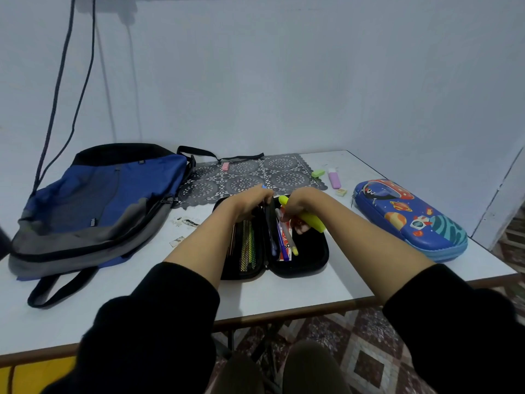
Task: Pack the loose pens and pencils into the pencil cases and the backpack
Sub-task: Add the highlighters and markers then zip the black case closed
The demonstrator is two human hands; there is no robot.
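You are holding the black case (pixel 309 260) open on the table (pixel 284 294), its long axis running from near to far. Pens and pencils are already lying lengthwise in both halves. Your left hand (pixel 250 201) is resting at the far end of the case, its fingers curling over the middle flap there. I cannot tell whether they are also pinching a pen.

Your right hand (pixel 298 206) is gripping the yellow highlighter (pixel 309 220), fingers clamped around its barrel. It is hovering just above the right half of the case, which is showing bare lining at its right side. The highlighter is slanting from far left to near right, across the line of the case. By my reading, you are needing to turn it until it is pointing near to far, then lower it beside the pens.

The purple highlighter (pixel 333 177) is lying loose on the table, far and to the right of your right hand, its long axis also near to far. That hand is the nearer one for it. The blue case (pixel 409 217) is sitting zipped at the right, and the backpack (pixel 99 206) is lying flat at the left.
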